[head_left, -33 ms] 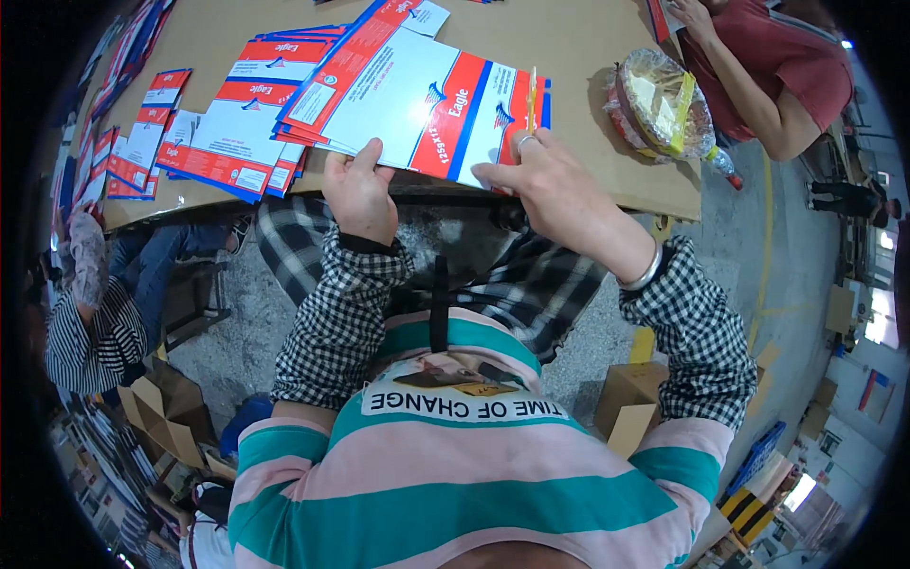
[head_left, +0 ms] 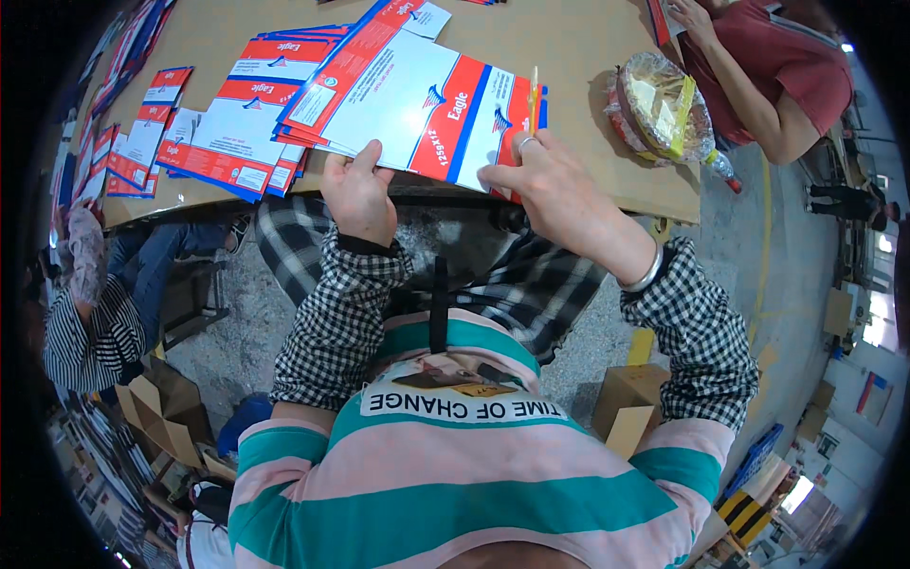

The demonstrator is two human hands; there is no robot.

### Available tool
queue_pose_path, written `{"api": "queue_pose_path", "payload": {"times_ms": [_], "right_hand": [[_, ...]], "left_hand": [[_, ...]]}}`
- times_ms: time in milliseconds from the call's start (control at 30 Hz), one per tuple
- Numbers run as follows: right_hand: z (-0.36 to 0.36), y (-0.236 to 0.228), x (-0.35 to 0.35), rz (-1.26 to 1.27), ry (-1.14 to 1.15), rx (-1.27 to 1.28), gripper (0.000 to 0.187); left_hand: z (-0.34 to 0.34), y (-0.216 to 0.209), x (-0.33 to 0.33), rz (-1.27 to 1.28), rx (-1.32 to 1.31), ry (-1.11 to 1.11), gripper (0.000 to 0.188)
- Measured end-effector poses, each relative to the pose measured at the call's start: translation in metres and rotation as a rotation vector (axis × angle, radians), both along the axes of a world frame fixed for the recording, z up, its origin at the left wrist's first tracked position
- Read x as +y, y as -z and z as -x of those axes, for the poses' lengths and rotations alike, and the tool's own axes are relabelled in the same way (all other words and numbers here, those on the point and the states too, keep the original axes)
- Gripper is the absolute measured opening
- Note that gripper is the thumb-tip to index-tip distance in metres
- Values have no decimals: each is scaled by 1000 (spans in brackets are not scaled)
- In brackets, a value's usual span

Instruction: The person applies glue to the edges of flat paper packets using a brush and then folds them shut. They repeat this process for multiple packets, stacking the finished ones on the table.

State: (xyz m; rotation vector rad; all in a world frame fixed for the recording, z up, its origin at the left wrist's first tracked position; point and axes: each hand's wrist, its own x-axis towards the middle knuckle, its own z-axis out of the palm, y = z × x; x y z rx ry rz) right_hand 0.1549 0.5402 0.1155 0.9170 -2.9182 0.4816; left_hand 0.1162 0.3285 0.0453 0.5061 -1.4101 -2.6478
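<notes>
A flat red, white and blue printed carton [head_left: 403, 104] lies tilted on a small stack of similar ones at the table's near edge. My left hand [head_left: 360, 197] is closed on its near edge, thumb on top; the fingers underneath are mostly hidden. At the carton's right end, my right hand [head_left: 564, 194] is closed round a thin yellowish stick [head_left: 534, 106] that points away from me. I cannot make out what kind of tool it is. The fingertips of that hand rest on the carton's near right corner.
More flat printed cartons [head_left: 242, 123] lie in overlapping piles at left on the brown table [head_left: 578, 57]. A bundle wrapped in clear plastic [head_left: 654, 104] sits at right, close to a person in a red shirt [head_left: 777, 76]. Cardboard boxes [head_left: 630, 398] stand on the floor.
My right hand has shifted very slightly, and the carton's right end has moved a little with it. My left hand stays in place.
</notes>
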Motion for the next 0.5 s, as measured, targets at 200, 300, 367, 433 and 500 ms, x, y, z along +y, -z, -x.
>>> {"api": "queue_pose_path", "payload": {"times_ms": [200,300,367,433,500], "right_hand": [[-4,-10,4,16,78,64,16],[-6,-5,0,80,114,171,16],[-4,-2,2,105,159,266,17],[2,-6,2,150,212,398,16],[11,-7,1,194,283,521,16]], "left_hand": [[6,-7,-10,-94,-2,-12,32],[9,-8,-8,-145,-16,-13,32],[10,-11,-6,-175,-20,-12,30],[9,-16,-2,-196,-21,-8,30],[5,-22,5,-185,-8,-13,29]]}}
